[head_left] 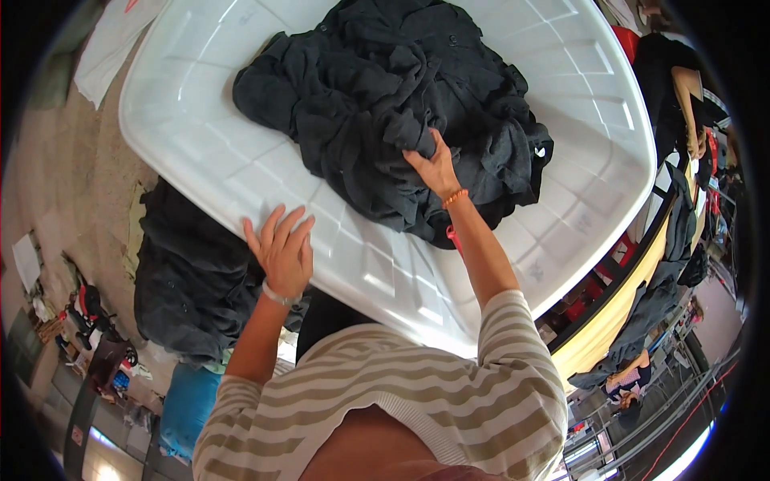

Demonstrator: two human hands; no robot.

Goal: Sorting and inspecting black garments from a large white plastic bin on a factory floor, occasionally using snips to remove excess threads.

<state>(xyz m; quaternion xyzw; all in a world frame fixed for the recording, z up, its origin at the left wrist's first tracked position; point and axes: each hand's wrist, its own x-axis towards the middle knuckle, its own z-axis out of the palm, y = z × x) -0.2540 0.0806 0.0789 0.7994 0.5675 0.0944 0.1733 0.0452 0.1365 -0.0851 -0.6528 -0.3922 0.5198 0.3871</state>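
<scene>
A heap of black garments (345, 104) lies in a large white plastic tub (184, 88). My right hand (435, 167), with an orange bead bracelet at its wrist, is closed on a fold of a black garment (411, 132) in the middle of the heap. My left hand (282, 247) rests on the tub's near left rim, its fingers stretched and spread, holding nothing. Some small buttons show on the dark cloth. Where one garment ends and another begins cannot be made out. A small red thing (454, 239) shows beside my right forearm.
Another pile of dark garments (188, 280) stands left of the tub, with a blue bundle (188, 405) behind it. A yellowish table (613, 321) with dark cloth on it runs along the right. Other people (688, 96) are at the right edge.
</scene>
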